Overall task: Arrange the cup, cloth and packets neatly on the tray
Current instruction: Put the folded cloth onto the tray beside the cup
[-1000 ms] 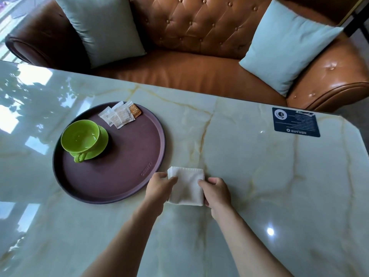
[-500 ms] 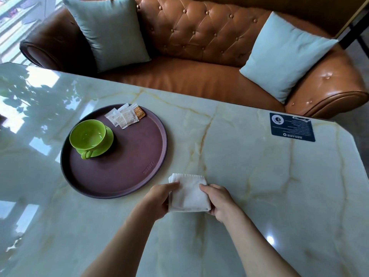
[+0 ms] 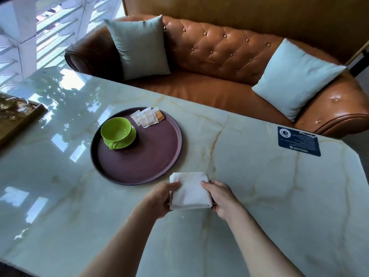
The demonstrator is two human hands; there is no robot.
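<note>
Both hands (image 3: 159, 198) (image 3: 221, 196) pinch folded cloth (image 3: 190, 190); tray (image 3: 167, 166) lies just beyond-left, left hand nearer.

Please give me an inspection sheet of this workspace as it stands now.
Surface: glossy marble table, strong window reflections.
Job's things: green cup on its saucer and packets on the round tray; folded white cloth is off the tray, beside its near rim.
Clutter: dark printed card at the far right edge; wooden-framed object at the left edge.
Hands: left hand and right hand each grip a side of the cloth.
Cables: nothing seen.
Surroundings: brown leather sofa with two pale cushions; window at left.
</note>
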